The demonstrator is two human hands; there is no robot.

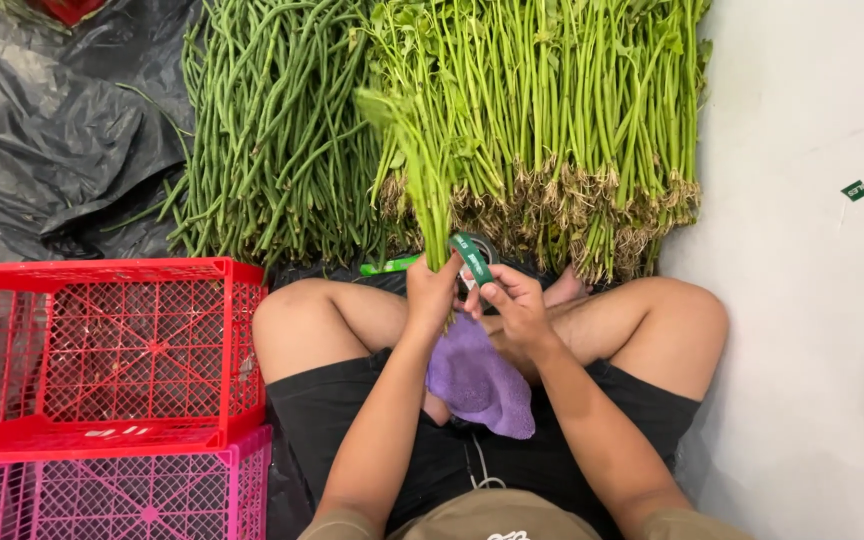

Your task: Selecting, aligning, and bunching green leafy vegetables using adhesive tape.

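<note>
Left hand [430, 290] clamps greens bunch [422, 170] upright, steadying stems so right hand [514, 305], pinching tape [474, 256], can wrap.

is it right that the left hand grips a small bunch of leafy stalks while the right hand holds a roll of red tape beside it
Not quite: the head view shows the tape roll in the right hand is green, not red. The left hand does grip a small bunch of leafy stalks.
</note>
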